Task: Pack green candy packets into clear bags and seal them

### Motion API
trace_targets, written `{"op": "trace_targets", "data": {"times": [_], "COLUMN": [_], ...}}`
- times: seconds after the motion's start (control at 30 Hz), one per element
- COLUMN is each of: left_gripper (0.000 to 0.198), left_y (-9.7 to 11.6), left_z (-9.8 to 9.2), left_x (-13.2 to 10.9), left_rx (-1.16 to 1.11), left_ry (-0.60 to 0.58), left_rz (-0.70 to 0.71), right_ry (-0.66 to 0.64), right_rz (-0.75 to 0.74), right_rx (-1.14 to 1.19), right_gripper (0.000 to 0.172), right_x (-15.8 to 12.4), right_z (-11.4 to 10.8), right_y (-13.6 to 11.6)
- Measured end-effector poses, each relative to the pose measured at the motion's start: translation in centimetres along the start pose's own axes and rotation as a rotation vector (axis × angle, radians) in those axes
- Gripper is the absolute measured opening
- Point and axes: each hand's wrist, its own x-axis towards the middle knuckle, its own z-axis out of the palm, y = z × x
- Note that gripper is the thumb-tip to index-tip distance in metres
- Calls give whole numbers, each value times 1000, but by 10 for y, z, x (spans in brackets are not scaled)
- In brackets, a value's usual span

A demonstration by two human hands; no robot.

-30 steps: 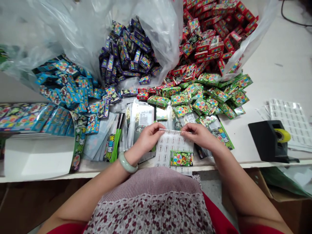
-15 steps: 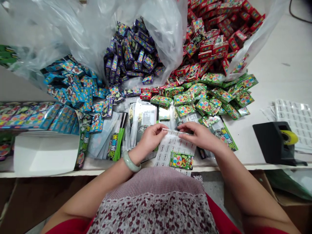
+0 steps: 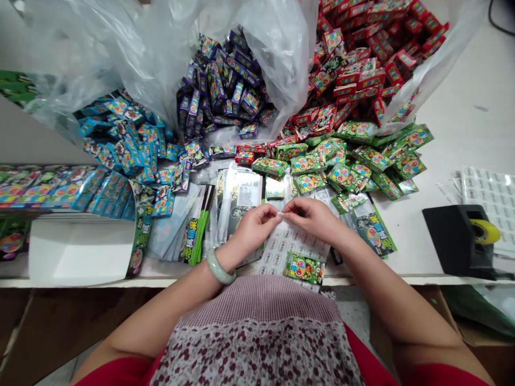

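Observation:
A white sticker sheet (image 3: 277,247) with rows of printed ovals lies at the table's front edge, close to my apron. At its upper left corner, the fingertips of my left hand (image 3: 257,225) are pinched together. My right hand (image 3: 311,219) pinches at the same spot, its fingertips meeting those of the left. A small white bit shows between them, apparently the sheet's corner; the fingers hide most of it. On the sheet's lower part rests a small green printed packet (image 3: 304,267). Just beyond my hands stands a small pale-topped green box (image 3: 275,188).
Green boxes (image 3: 309,182) are heaped ahead, with red boxes (image 3: 364,75), purple boxes (image 3: 219,88) and blue boxes (image 3: 137,145) behind. Plastic bags (image 3: 277,59) surround the piles. A white display tray (image 3: 80,252) is left; a black tape dispenser (image 3: 454,241) stands right. Flat printed bags (image 3: 241,187) lie ahead.
My right hand has moved left along the sheet's top edge, from its middle to the left corner, and now touches my left fingertips. The whole view has shifted slightly.

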Motion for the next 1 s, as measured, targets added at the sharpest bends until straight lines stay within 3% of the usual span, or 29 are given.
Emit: {"op": "trace_targets", "data": {"times": [0.13, 0.2, 0.27, 0.3, 0.37, 0.43, 0.57, 0.67, 0.83, 1.0], "left_gripper": [10, 9, 9, 8, 5, 4, 5, 6, 10, 7], "left_y": [0, 0, 0, 0, 1, 2, 4, 7, 7, 6], "left_z": [0, -2, -4, -5, -6, -7, -7, -5, 8, 24], "left_x": [1, 1, 2, 2, 3, 5, 10, 11, 12, 11], "left_rx": [7, 17, 45, 60, 89, 122, 179, 120, -53, 163], "left_ry": [-7, 6, 18, 19, 10, 1, 12, 1, -53, 9], "left_rz": [11, 22, 34, 34, 27, 15, 11, -22, -134, 30], "right_ry": [65, 169, 245, 220, 38, -144, -169, -105, 55, 13], "right_rz": [-55, -84, -112, -138, -205, -229, -157, -155, -200, -70], "right_rx": [-33, -95, -207, -268, -381, -469, -535, -463, -493, -647], "right_gripper": [13, 23, 20, 16, 13, 23, 42, 41, 36, 33], "right_x": [-2, -14, -33, -45, -71, -94, -118, -120, -107, -88], "right_z": [-2, -11, -20, -23, -22, -13, 11, 10, -10, -8], "right_y": [1, 3, 3, 2, -1, -2, -2, -5, -16, -7]}}
